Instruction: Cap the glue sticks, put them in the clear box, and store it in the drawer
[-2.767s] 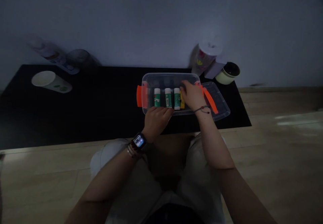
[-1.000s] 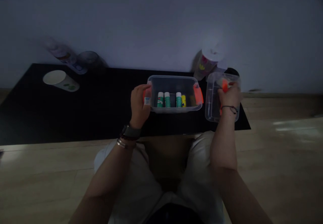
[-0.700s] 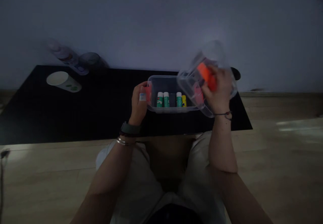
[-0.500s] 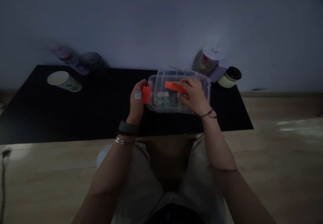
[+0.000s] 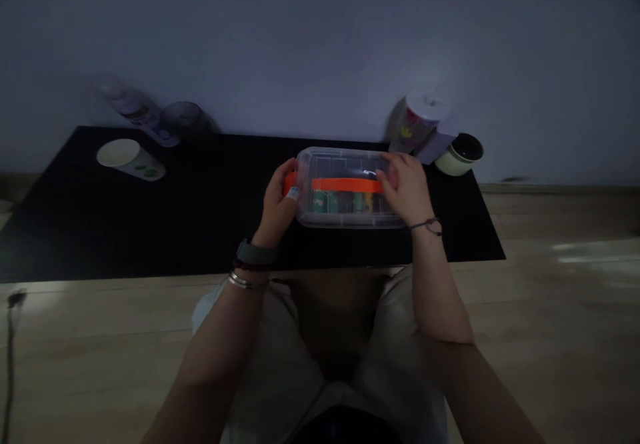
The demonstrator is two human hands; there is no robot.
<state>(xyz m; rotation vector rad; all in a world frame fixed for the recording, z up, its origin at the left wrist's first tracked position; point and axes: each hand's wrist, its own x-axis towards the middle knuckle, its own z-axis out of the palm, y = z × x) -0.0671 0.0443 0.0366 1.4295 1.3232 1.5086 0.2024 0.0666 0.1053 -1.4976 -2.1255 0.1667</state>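
Observation:
A clear plastic storage box (image 5: pixel 350 221) sits on the black table, with its clear lid (image 5: pixel 345 164) lying flat over it. An orange handle (image 5: pixel 345 185) runs across the lid. Through the plastic I make out several green items and a yellow one, too dim to name. At the box's left end, my left hand (image 5: pixel 278 204) is closed around the edge, its thumb by the orange latch (image 5: pixel 290 181). My right hand (image 5: pixel 407 187) grips the right end, fingers over the lid and thumb by the handle's end.
On the left of the black table (image 5: pixel 215 231) are a paper cup (image 5: pixel 131 159), a spray bottle (image 5: pixel 143 117) and a dark round container (image 5: pixel 185 121). At the back right stand a lidded cup (image 5: pixel 417 124) and a cream pot (image 5: pixel 459 155). A wall rises behind.
The lid, tilted and askew before, now lies level on the box. My right hand has gone from the orange handle to the right end. My left thumb has moved onto the box's edge.

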